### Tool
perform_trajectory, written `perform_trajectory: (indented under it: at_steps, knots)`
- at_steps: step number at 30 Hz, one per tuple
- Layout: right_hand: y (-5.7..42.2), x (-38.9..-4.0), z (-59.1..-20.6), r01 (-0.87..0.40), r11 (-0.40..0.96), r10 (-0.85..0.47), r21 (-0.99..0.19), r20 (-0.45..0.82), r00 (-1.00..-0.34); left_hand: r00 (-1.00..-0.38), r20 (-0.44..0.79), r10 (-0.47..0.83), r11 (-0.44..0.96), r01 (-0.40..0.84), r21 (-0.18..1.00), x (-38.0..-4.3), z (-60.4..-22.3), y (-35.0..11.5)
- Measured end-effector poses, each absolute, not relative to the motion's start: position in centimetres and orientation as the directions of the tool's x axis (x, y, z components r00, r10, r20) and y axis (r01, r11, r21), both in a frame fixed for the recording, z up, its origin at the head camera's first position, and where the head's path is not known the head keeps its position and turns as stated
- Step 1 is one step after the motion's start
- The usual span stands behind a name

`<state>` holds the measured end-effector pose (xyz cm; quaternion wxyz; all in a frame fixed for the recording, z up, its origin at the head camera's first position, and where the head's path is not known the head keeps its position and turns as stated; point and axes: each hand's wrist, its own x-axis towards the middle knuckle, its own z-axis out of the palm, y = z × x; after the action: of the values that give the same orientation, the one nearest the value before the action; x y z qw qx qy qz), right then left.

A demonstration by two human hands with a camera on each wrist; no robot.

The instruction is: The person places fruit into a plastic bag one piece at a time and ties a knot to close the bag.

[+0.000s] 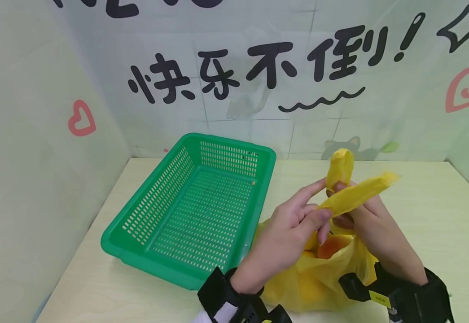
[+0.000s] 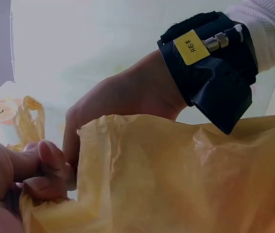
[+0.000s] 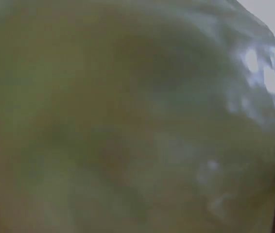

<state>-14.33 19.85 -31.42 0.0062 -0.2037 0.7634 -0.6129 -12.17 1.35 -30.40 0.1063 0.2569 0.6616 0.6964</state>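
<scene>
A yellow plastic bag [image 1: 299,282] stands on the table below both hands, with round orange fruit [image 1: 333,246] showing through its mouth. Between thumb and fingers, my left hand [image 1: 284,231] pinches one bag handle [image 1: 359,194], whose loose end points up to the right. My right hand [image 1: 375,224] grips the other handle [image 1: 340,166], which sticks upward; part of its fingers is hidden behind the plastic. The left wrist view has the two hands close together above the bag [image 2: 176,170]. Blurred bag plastic [image 3: 152,121] fills most of the right wrist view.
To the left of the bag, a green perforated plastic basket [image 1: 202,211] rests on the pale wooden table [image 1: 428,215], its right side close to the bag. A printed white cloth backdrop [image 1: 250,103] rises behind the table's far edge.
</scene>
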Motion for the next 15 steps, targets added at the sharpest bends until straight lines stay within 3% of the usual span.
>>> perform_trajectory:
  at_steps: [3, 8, 15]
  knots:
    - [19.78, -14.22, -31.59, -0.347, 0.239, -0.374, -0.907, 0.243, -0.895, -0.852, 0.202, 0.484, -0.072, 0.191, 0.979, -12.19, -30.4, 1.51]
    - [19.64, -14.09, -31.55, -0.47, 0.343, -0.406, -0.814, 0.323, -0.855, -0.899, 0.21, 0.384, -0.136, 0.17, 0.976, -12.24, -30.53, 1.79]
    - [19.96, -14.25, -31.1, -0.463, 0.281, -0.425, -0.841, 0.323, -0.845, -0.932, 0.23, 0.282, -0.215, 0.172, 0.961, -12.3, -30.57, 1.77]
